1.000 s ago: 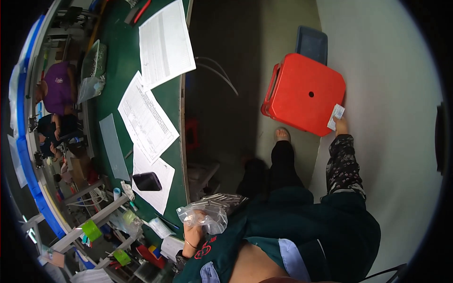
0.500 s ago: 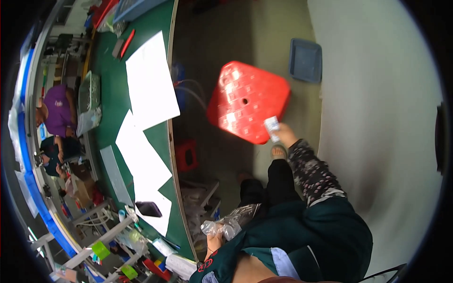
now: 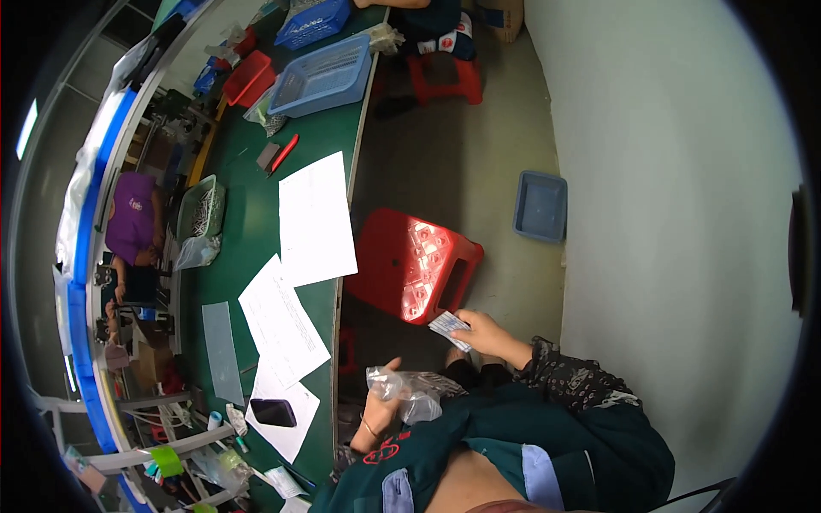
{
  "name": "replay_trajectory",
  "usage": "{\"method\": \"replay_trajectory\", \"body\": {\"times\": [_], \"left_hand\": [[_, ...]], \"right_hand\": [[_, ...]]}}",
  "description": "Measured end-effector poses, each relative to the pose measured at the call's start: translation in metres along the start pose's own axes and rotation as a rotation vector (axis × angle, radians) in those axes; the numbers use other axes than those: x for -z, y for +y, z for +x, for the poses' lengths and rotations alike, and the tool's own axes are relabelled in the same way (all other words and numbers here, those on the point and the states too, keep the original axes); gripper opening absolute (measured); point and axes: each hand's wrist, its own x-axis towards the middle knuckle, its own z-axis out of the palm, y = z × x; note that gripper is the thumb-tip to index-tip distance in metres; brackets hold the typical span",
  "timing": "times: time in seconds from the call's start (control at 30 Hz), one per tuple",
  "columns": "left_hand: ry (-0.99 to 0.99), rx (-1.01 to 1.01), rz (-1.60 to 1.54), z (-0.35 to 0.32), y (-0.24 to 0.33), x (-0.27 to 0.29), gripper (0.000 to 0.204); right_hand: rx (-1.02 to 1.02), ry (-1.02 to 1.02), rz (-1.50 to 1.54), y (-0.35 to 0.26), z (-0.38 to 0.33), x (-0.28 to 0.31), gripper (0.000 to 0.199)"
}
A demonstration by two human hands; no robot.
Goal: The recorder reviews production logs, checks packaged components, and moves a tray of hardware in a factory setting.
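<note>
My left hand (image 3: pixel 378 412) is by the table's front edge, closed on a crumpled clear plastic bag (image 3: pixel 419 403). Thin rod-like pieces seem to show through the bag; I cannot make out what they are. My right hand (image 3: pixel 486 333) pinches a small flat stack of white printed labels or cards (image 3: pixel 450 330) between thumb and fingers. Just beyond that hand, a red plastic stool (image 3: pixel 428 269) stands against the table's long side, its left part in shadow.
White paper sheets (image 3: pixel 316 222), a phone (image 3: pixel 274 413) and red-handled pliers (image 3: pixel 284 154) lie on the green table (image 3: pixel 248 197). Blue basket (image 3: pixel 325 77) and green basket (image 3: pixel 203 209) stand there too. A grey-blue tub (image 3: pixel 540 207) sits on the floor by the wall. A seated person is at the far end.
The view has tilted up, bringing the table's far end into sight. The red stool is closer to the table. My right hand has drawn back toward my body with the labels.
</note>
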Motion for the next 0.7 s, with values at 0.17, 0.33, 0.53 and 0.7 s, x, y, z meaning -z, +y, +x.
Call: {"method": "replay_trajectory", "body": {"times": [0.17,0.33,0.53,0.7], "left_hand": [[-0.269,-0.029,-0.367,0.036,0.038,-0.014,0.056],[-0.430,-0.022,-0.475,0.079,0.048,-0.020,0.043],[-0.501,-0.087,-0.118,0.129,0.103,-0.044,0.025],[-0.491,-0.083,-0.092,0.162,0.134,-0.068,0.021]], "right_hand": [[0.234,0.064,0.075,-0.071,0.016,0.005,0.025],[0.302,0.150,-0.040,-0.099,0.022,0.030,0.020],[0.299,0.332,-0.180,-0.118,0.033,0.072,0.018],[0.216,0.184,0.246,-0.110,0.057,0.123,0.020]]}}
